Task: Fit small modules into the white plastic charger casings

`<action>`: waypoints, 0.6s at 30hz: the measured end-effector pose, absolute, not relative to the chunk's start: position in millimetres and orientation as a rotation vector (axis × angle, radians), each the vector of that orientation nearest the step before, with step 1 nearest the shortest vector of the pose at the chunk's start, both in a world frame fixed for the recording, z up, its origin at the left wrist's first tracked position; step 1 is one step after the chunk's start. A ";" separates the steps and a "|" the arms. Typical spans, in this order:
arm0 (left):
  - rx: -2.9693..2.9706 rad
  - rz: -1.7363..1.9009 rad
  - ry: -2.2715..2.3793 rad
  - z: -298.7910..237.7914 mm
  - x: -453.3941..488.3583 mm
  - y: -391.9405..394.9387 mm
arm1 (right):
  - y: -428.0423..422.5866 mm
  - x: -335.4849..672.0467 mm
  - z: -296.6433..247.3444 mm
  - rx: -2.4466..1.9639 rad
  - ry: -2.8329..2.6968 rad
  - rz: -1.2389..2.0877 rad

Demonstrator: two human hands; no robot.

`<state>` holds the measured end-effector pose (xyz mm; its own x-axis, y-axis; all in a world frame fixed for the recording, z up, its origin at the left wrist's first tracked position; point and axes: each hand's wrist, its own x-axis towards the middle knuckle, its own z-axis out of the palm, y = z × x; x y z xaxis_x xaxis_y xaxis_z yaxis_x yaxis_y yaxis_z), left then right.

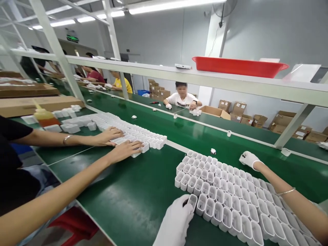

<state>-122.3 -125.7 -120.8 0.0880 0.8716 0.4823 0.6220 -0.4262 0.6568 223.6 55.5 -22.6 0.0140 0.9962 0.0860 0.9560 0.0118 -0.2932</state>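
A big block of white open-topped plastic shells (230,201) stands in tight rows on the green belt (143,191). My gloved left hand (176,218) is at the block's near left corner, its fingers closed round one white shell (192,201) at the end of the front row. Reaching in from the right, my gloved right hand (248,159) rests on the belt at the block's far edge. Its fingers are curled, and whatever is in them is hidden. A small loose white part (213,150) lies just left of it.
A co-worker's bare hands (120,143) press on a second block of white shells (133,133) at the left. A squeeze bottle (44,116) and cardboard boxes stand behind it. Other people sit across the belt. A red tray (238,66) sits on the overhead rail.
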 end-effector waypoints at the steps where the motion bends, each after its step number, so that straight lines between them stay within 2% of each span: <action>1: 2.082 1.271 1.479 -117.6 -129.5 -119.4 | 57.4 222.6 -21.2 -1.995 -2.046 0.213; 4: 2.085 1.292 1.448 -95.6 -172.5 -86.6 | 62.0 211.2 -18.5 -1.828 -2.157 0.229; 8: 2.135 1.284 1.406 -57.1 -277.6 -17.8 | 67.4 176.7 -22.6 -1.560 -2.309 0.308; 10: 2.335 1.067 1.275 -50.1 -333.3 11.5 | 70.9 158.3 -25.5 -1.472 -2.360 0.352; 14: 2.561 0.960 1.337 -73.8 -397.9 39.7 | 77.0 139.9 -27.6 -1.439 -2.396 0.420; 18: 2.611 0.816 1.216 -99.1 -404.7 48.4 | 76.9 143.5 -27.0 -1.590 -2.348 0.496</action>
<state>-404.7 48.4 -99.1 0.5238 0.7450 0.4131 0.6645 -0.6608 0.3491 143.5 76.9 -27.0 -0.3658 0.9304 0.0248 0.8409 0.3418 -0.4197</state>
